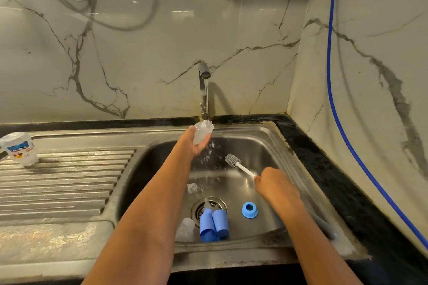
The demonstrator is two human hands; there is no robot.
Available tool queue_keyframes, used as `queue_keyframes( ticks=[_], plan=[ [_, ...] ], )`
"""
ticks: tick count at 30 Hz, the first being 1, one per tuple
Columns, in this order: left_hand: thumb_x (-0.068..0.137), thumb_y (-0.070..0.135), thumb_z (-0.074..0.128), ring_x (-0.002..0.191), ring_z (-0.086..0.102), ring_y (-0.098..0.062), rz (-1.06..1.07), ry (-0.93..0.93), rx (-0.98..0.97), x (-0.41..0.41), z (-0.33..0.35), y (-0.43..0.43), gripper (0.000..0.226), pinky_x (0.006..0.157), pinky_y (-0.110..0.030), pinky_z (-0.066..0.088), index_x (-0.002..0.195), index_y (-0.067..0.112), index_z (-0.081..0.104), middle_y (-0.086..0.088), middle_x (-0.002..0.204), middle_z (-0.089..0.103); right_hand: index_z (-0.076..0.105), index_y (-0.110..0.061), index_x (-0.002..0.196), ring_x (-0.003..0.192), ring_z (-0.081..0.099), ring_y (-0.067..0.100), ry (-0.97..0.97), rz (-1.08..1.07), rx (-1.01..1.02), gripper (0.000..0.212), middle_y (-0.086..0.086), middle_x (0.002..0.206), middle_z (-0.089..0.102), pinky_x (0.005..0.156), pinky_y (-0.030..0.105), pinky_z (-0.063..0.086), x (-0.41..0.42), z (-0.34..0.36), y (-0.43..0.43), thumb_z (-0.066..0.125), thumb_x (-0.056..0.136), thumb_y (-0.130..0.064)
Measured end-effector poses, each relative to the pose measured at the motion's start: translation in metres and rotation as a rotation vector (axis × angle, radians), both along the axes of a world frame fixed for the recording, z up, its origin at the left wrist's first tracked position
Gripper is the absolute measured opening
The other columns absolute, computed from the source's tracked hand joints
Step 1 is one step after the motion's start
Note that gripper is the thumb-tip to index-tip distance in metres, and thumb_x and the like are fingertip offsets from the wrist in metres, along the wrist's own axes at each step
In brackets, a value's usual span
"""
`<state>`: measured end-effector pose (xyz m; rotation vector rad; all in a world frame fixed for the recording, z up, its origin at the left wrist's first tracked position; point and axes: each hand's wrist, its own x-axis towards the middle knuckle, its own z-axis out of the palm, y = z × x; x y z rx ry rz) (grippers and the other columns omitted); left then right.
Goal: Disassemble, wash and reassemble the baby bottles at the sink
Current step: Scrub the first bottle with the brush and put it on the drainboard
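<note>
Up at the back of the sink, the left hand [196,143] cups a clear bottle [202,132] from below, fingers curled round its body, holding it tilted with its mouth right under the running stream from the faucet [203,71]; drops splash down below it. The right hand [271,183] is clenched round the white handle of a bottle brush [240,166], whose grey bristle head points up and left, near the falling water but apart from the bottle. Lower in the steel basin [254,141], a blue screw ring [249,210] lies flat just right of the drain [198,211]. Two blue cylindrical covers [220,222] lie side by side over the drain's near edge, with a clear teat [206,203] at their far end and a second clear bottle [186,229] on its side to their left. A small clear part [192,188] sits further back. On the ribbed drainboard [69,180] at far left stands a printed bottle [19,148]
</note>
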<state>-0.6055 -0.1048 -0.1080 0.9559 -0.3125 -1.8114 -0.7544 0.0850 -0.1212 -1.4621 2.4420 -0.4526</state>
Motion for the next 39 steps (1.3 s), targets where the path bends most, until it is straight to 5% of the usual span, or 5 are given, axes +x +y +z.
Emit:
queue_keyframes(
  ticks=[8,15,24,32,39],
  plan=[
    [0.092,0.011,0.062,0.091,0.064,-0.034,0.0,0.22,0.326,0.0,-0.026,0.014,0.066,0.066,-0.034,0.06,0.144,-0.005,0.024,-0.027,0.144,0.028,0.059,-0.009,0.102,0.076,0.052,0.021,0.026,0.01,0.011,0.024,0.002,0.084,0.052,0.063,0.029,0.038,0.0,0.001,0.002,0.044,0.1,-0.028],
    [0.098,0.028,0.053,0.092,0.064,-0.026,-0.139,0.209,0.259,-0.005,-0.023,0.019,0.04,0.087,-0.022,0.055,0.124,-0.002,0.049,-0.023,0.123,0.052,0.06,-0.009,0.103,0.077,0.053,0.021,0.037,0.007,0.011,0.025,0.003,0.085,0.052,0.066,0.03,0.04,0.0,0.002,0.002,0.045,0.1,-0.028],
    [0.097,0.025,0.055,0.08,0.064,-0.03,-0.177,0.251,0.136,-0.006,0.021,0.018,0.037,0.077,-0.025,0.058,0.115,-0.007,0.048,-0.028,0.121,0.047,0.061,-0.011,0.099,0.075,0.055,0.021,0.019,-0.017,-0.056,0.028,0.003,0.086,0.057,0.062,0.03,0.04,0.002,0.001,0.002,0.042,0.1,-0.031],
    [0.1,0.027,0.049,0.08,0.059,-0.028,-0.248,-0.027,-0.023,0.001,0.017,0.029,0.037,0.049,-0.03,0.057,0.121,-0.003,0.046,-0.025,0.097,0.056,0.054,-0.018,0.08,0.054,0.044,0.01,0.089,0.018,-0.353,0.031,-0.004,0.064,0.05,0.047,0.024,0.029,0.002,0.007,0.003,0.039,0.101,-0.036],
    [0.092,0.023,0.064,0.103,0.058,-0.034,-0.077,-0.258,-0.04,0.018,-0.005,0.027,0.042,0.057,-0.035,0.058,0.127,0.01,0.045,-0.02,0.126,0.048,0.063,-0.023,0.092,0.065,0.056,0.014,0.152,0.068,-0.331,0.028,-0.002,0.075,0.061,0.055,0.026,0.042,0.002,0.013,0.007,0.041,0.1,-0.038]
  ],
)
